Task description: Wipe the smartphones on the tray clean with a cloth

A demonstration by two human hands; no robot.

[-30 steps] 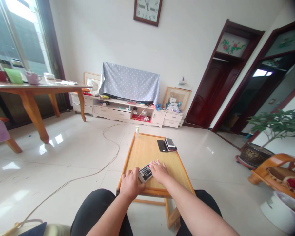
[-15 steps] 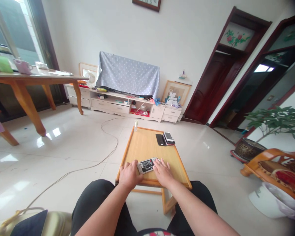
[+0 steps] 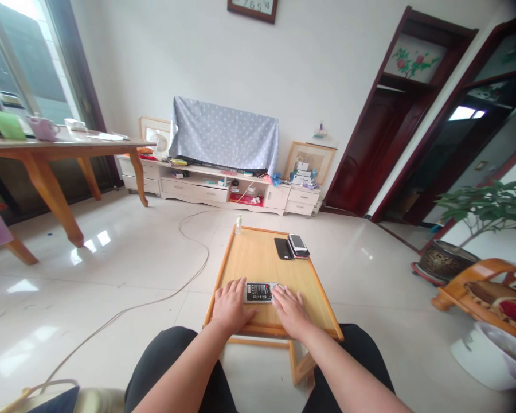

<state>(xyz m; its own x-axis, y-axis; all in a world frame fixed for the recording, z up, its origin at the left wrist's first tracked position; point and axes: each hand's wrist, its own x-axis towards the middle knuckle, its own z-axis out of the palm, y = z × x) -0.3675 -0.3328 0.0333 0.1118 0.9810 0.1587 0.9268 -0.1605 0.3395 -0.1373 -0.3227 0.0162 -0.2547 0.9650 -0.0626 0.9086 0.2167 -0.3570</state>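
A phone with its back off and the battery label showing lies crosswise on the near part of the small wooden table. My left hand grips its left end. My right hand rests flat on the table with its fingertips on the phone's right end. At the table's far right lie a black phone and a stack of two phones. A small clear bottle stands at the far left corner.
My knees in black trousers flank the table's near edge. A cable runs over the tiled floor at left. A large wooden table stands far left, a low cabinet with a covered screen at the back, a potted plant and wooden chair at right.
The phone has turned from tilted to lying flat and crosswise on the table. Both hands stayed at its ends. The view shifted slightly.
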